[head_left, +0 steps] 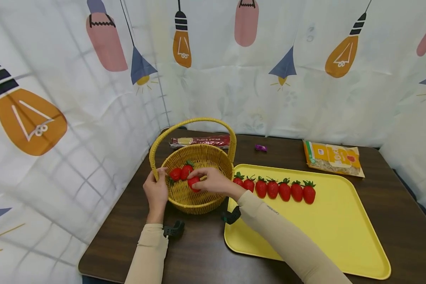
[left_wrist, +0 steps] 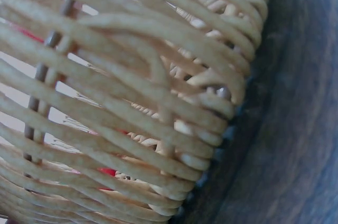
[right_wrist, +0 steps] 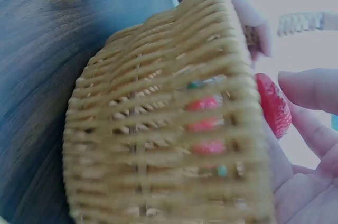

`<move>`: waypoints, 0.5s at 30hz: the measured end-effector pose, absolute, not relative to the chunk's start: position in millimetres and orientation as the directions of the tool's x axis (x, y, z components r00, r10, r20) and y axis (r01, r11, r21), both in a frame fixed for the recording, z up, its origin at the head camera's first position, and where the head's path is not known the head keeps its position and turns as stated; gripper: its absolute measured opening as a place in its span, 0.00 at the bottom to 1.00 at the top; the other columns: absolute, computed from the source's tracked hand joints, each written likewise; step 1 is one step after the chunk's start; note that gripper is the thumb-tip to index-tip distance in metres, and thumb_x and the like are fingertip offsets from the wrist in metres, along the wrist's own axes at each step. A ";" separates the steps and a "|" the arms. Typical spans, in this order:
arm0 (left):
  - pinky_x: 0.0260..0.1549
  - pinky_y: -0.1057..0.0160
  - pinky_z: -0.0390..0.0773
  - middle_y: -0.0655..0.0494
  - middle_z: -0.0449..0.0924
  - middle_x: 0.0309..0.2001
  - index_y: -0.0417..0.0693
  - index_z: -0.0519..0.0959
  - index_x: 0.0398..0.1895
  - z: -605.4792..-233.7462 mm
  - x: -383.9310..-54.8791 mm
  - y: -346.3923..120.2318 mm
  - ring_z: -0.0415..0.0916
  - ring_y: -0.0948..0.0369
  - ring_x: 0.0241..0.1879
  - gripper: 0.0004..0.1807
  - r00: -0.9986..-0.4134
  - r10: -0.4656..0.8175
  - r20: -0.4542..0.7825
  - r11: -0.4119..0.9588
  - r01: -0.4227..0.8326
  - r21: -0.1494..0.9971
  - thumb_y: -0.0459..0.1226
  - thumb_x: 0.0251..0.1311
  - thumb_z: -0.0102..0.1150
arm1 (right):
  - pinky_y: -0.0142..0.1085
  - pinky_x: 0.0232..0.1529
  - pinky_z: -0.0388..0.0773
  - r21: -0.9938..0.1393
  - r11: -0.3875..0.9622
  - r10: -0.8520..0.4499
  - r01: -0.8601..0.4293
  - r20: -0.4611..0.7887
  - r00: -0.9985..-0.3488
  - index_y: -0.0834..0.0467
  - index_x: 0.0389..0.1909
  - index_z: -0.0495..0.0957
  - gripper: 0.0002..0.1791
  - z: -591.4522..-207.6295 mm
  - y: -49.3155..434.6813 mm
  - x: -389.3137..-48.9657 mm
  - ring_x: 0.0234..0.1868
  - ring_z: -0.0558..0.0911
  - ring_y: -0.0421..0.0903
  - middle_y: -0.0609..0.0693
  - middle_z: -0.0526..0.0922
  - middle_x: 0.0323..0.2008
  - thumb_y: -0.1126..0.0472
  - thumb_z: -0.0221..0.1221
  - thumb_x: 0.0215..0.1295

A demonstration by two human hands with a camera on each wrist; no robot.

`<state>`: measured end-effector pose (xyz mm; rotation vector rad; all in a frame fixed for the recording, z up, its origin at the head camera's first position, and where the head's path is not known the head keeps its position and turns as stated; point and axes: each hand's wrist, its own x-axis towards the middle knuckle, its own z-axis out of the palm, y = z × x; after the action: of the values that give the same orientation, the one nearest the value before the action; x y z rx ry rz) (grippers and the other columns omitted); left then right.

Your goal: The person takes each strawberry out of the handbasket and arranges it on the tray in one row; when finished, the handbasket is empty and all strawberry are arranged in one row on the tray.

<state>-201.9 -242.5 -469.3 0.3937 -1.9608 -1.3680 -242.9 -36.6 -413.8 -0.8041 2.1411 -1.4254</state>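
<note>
A yellow wicker basket [head_left: 195, 206] with a tall arched handle stands on the table. My left hand [head_left: 157, 190] grips its left side, at the foot of the handle. Inside the basket lie two strawberries, one at the left [head_left: 175, 174] and one beside it [head_left: 187, 171]. Over the basket's inside, my right hand [head_left: 213, 181] pinches another strawberry [head_left: 193, 184] between thumb and fingers. In the right wrist view this held strawberry [right_wrist: 273, 105] shows just past the basket's rim. The left wrist view is filled by the basket's woven wall [left_wrist: 127, 97].
Right of the basket is a yellow tray [head_left: 326, 236] with several strawberries [head_left: 284, 190] in a row along its far side. Behind stand a red packet [head_left: 213, 141], a small purple wrapped piece [head_left: 260, 148] and a yellow bag [head_left: 333, 158]. A patterned curtain [head_left: 227, 90] hangs round the table.
</note>
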 end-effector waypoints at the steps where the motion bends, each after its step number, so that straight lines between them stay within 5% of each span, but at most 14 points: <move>1: 0.30 0.61 0.60 0.42 0.83 0.36 0.41 0.84 0.44 -468.9 -202.1 -242.8 0.61 0.58 0.23 0.17 -0.706 -0.603 0.372 0.393 0.143 0.908 0.44 0.72 0.52 | 0.37 0.40 0.81 -0.925 0.296 -0.679 -0.240 -0.027 -0.733 0.54 0.49 0.83 0.13 -412.3 -31.4 -242.3 0.42 0.80 0.44 0.48 0.81 0.49 0.62 0.64 0.63; 9: 0.30 0.62 0.61 0.42 0.83 0.35 0.40 0.84 0.43 -467.3 -201.3 -243.3 0.65 0.58 0.26 0.16 -0.706 -0.603 0.372 0.383 0.153 0.911 0.43 0.71 0.53 | 0.47 0.45 0.81 -0.987 0.129 -0.657 -0.099 -0.010 -0.753 0.58 0.55 0.79 0.17 -411.7 9.4 -236.1 0.44 0.85 0.48 0.55 0.77 0.56 0.63 0.62 0.65; 12: 0.30 0.62 0.61 0.42 0.83 0.36 0.40 0.84 0.44 -467.5 -200.8 -243.7 0.66 0.59 0.26 0.16 -0.707 -0.602 0.371 0.383 0.152 0.911 0.43 0.71 0.53 | 0.40 0.36 0.80 -0.983 0.145 -0.630 -0.110 -0.006 -0.777 0.54 0.56 0.79 0.18 -410.9 23.9 -232.9 0.42 0.85 0.48 0.53 0.78 0.56 0.60 0.62 0.65; 15: 0.28 0.62 0.60 0.44 0.83 0.36 0.41 0.84 0.44 -467.7 -200.3 -243.9 0.63 0.59 0.24 0.16 -0.707 -0.603 0.369 0.386 0.146 0.911 0.43 0.72 0.52 | 0.43 0.34 0.79 -0.981 0.156 -0.606 -0.111 -0.007 -0.795 0.51 0.57 0.79 0.18 -411.9 38.5 -230.8 0.42 0.85 0.49 0.52 0.78 0.56 0.58 0.63 0.65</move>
<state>-200.3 -243.9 -467.7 0.3918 -1.9529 -1.3799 -230.8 38.5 -411.9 -0.6830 2.0398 -1.6760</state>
